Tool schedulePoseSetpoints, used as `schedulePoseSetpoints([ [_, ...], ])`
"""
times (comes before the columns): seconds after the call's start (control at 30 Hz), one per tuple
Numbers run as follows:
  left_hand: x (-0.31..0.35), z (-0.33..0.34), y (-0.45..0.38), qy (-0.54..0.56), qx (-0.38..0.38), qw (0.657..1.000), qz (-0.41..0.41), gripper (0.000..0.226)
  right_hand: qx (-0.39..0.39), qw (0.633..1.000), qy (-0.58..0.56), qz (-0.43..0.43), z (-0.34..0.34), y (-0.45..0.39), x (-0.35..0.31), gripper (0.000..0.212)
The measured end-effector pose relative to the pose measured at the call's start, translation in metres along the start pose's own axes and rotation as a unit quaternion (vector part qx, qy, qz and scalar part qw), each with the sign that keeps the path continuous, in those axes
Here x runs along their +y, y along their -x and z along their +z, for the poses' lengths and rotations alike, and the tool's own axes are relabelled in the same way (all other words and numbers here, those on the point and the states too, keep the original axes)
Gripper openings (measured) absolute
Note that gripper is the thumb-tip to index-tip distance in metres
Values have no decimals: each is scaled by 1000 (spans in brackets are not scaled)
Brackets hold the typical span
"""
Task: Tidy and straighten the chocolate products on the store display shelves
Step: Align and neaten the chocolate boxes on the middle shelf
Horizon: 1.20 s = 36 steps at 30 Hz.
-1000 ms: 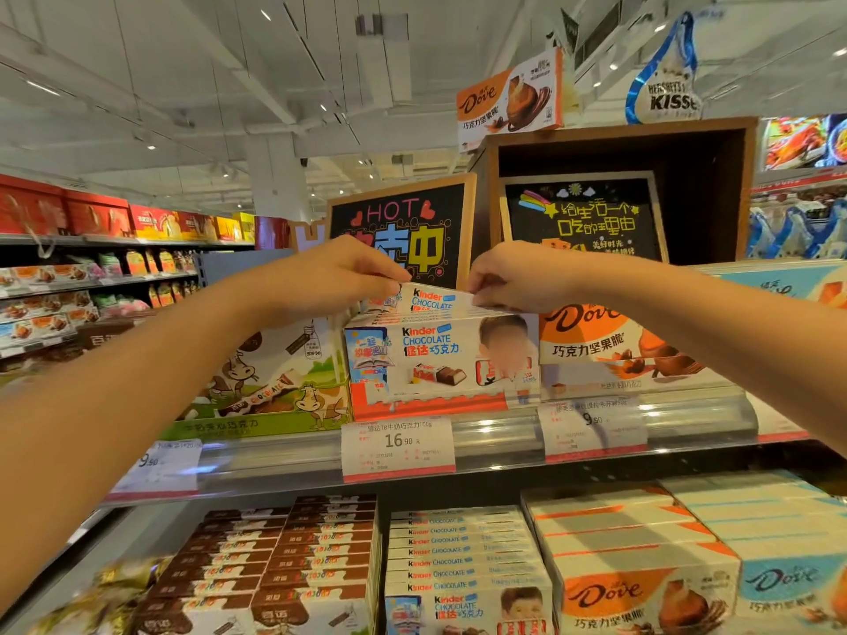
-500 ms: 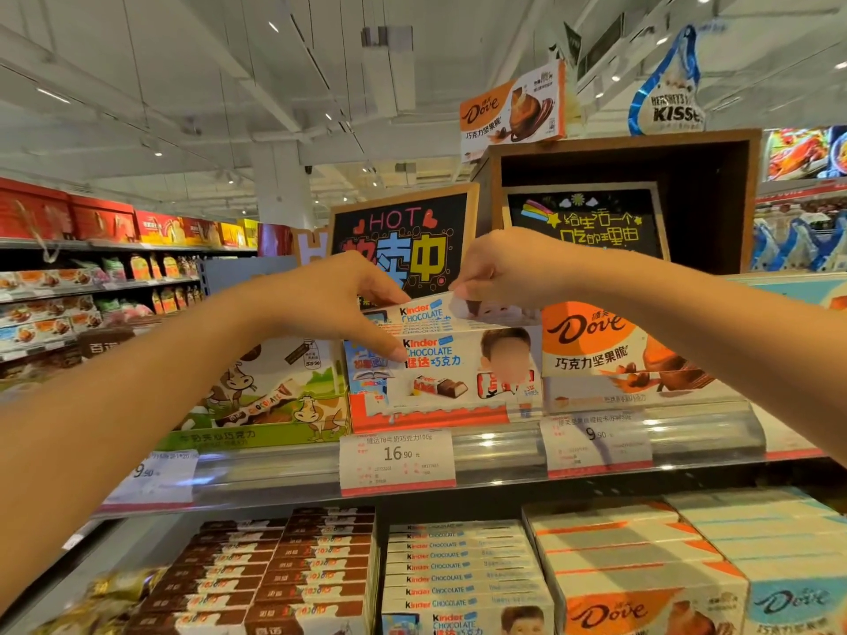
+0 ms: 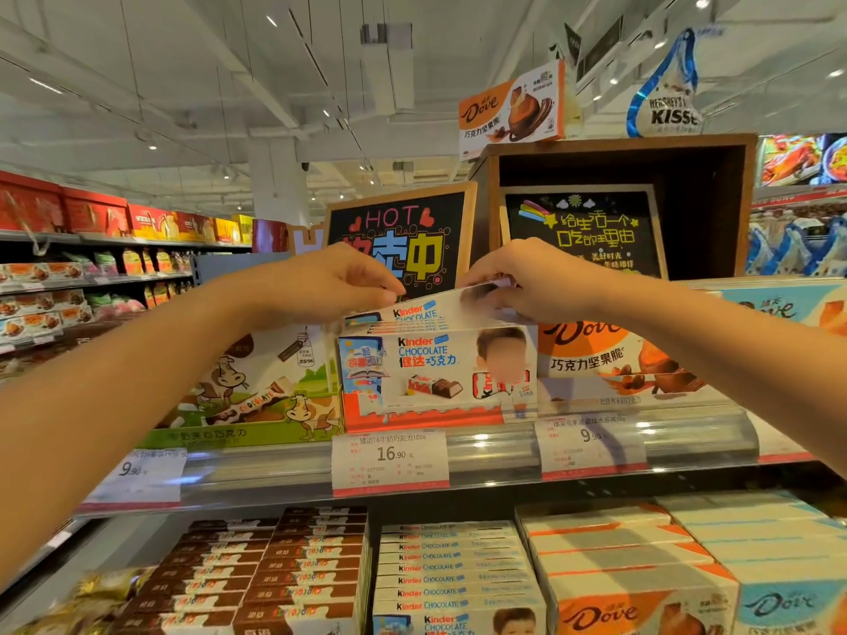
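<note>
Above the 16.90 price tag (image 3: pixel 389 456), both hands are working the top Kinder box (image 3: pixel 426 309): left hand (image 3: pixel 330 281) is pinching its left end, right hand (image 3: pixel 522 279) is gripping its right end, and the box is sitting tilted, right end raised, on the Kinder stack (image 3: pixel 435 368). So this stack is mid-fix, not yet squared. Right of the tag, the Dove boxes (image 3: pixel 609 355) are looking lined up; left of it, the cow-print boxes (image 3: pixel 256 387) are looking neat too. Below the tag, the lower shelf rows (image 3: pixel 453 570) are lying fairly even. Judging from this, most is looking tidy; top box is needing flattening and aligning.
</note>
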<state>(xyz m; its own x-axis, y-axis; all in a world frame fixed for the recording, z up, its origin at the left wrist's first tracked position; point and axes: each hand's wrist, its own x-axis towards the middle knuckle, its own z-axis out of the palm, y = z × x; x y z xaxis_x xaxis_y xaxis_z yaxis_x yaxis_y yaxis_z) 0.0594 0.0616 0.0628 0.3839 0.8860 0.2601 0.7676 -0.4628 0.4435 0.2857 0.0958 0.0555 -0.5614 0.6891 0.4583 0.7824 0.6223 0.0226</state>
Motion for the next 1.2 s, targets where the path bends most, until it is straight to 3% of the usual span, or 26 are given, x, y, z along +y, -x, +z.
schedulePoseSetpoints([
  [0.13,-2,-2,-7,-46,-1,998,-33,29,15,1000,-20,5,4,0,2,34],
  [0.3,3,1,-18,-147,19,989,-19,23,15,999,-37,9,4,-1,3,33],
  [0.53,0,1,-18,-121,66,990,17,21,21,996,-88,14,3,2,6,30],
  [0.63,-1,1,-18,-87,74,993,17,22,17,997,-71,3,1,3,3,19],
  [0.73,-2,2,-22,-120,57,991,14,24,11,999,-32,-11,1,4,0,15],
  [0.87,-5,3,-28,-144,-18,989,-3,19,-42,999,-15,12,2,4,-3,33],
  [0.97,-3,4,-23,-144,-37,989,9,39,-103,995,-3,6,-4,3,-10,55],
  [1.07,-3,-3,-13,-143,-107,984,8,51,-202,979,-28,20,-16,-4,-12,55],
  [1.13,-4,-5,-6,-137,-163,977,14,84,-284,957,-8,53,-19,-12,-5,99],
  [1.2,-6,-3,-11,-122,-198,973,2,85,-350,935,-2,63,-14,-17,-3,128],
])
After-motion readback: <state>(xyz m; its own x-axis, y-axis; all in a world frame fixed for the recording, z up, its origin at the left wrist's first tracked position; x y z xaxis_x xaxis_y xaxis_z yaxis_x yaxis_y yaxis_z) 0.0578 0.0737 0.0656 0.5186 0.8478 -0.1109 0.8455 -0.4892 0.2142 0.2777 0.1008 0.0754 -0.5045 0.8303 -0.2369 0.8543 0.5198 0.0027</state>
